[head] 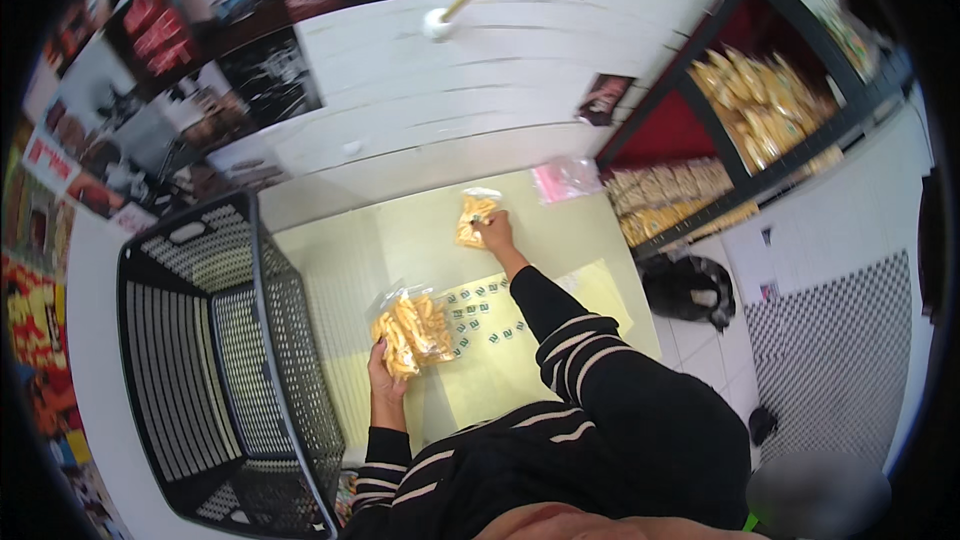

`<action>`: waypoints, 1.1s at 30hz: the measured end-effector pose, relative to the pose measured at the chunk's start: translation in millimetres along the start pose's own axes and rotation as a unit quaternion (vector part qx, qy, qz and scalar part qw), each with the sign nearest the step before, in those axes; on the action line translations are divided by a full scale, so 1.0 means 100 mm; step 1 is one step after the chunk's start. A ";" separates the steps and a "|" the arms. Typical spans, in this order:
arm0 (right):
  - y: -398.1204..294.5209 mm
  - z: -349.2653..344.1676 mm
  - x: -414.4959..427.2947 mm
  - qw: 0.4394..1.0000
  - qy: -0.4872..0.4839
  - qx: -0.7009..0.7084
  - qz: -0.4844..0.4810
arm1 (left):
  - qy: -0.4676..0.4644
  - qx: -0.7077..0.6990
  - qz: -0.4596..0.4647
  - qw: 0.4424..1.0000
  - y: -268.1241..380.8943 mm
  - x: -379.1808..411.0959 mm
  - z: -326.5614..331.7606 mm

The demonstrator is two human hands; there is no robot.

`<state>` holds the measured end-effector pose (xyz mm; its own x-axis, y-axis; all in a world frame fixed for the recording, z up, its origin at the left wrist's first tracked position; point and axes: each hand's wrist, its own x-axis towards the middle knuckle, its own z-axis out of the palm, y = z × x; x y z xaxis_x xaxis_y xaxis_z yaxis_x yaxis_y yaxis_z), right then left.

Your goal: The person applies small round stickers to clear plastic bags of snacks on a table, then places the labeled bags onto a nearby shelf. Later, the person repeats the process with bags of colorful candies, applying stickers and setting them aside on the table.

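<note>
Clear plastic bags of yellow stick-shaped snacks [414, 330], apparently two overlapping, are held at their near left edge by my left hand [386, 375]. They lean over the left part of a yellow sheet of round stickers [495, 371], which bear green printing. Farther off, my right hand [496, 231] bends over another snack bag [474, 208] lying on the table. Its fingertips touch the middle of that bag beside a small green mark. Whether they grip the plastic or only press on it is not clear.
A large dark perforated plastic crate [289, 360] stands on its side at the left of the table [360, 232]. Pink-and-clear plastic packaging [566, 178] lies at the far right corner. Right of the table, a dark shelf unit [787, 154] holds several filled bags.
</note>
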<state>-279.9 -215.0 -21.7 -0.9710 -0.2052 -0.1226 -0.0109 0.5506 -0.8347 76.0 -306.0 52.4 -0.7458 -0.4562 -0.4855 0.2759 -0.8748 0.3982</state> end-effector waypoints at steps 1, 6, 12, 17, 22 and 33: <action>0.03 -0.05 -0.09 0.999 0.009 0.011 -0.037 | 0.000 0.002 0.003 1.000 -0.02 -0.03 0.01; -0.06 -0.62 -0.61 0.991 -0.093 0.093 -0.008 | -0.046 0.032 0.027 0.998 -0.02 -0.20 0.19; 0.14 -1.72 -1.41 0.943 -0.222 0.241 0.053 | -0.083 0.058 0.008 0.995 -0.39 -0.45 0.50; 0.80 -2.75 -2.09 0.922 -0.168 0.338 0.086 | -0.127 0.120 -0.062 0.983 -1.15 -0.72 0.93; 1.64 -3.94 -2.85 0.894 -0.079 0.426 0.116 | -0.180 0.154 -0.169 0.957 -2.33 -1.06 1.30; 2.69 -5.89 -4.45 0.863 0.179 0.439 0.174 | -0.278 0.271 -0.379 0.840 -4.34 -1.85 1.84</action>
<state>8.9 500.6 124.6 -0.8921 0.1995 -0.4053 0.3284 -0.3299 -0.8851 -17.3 187.9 113.0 -0.7918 0.4775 -0.3808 -0.6107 -0.6081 0.5072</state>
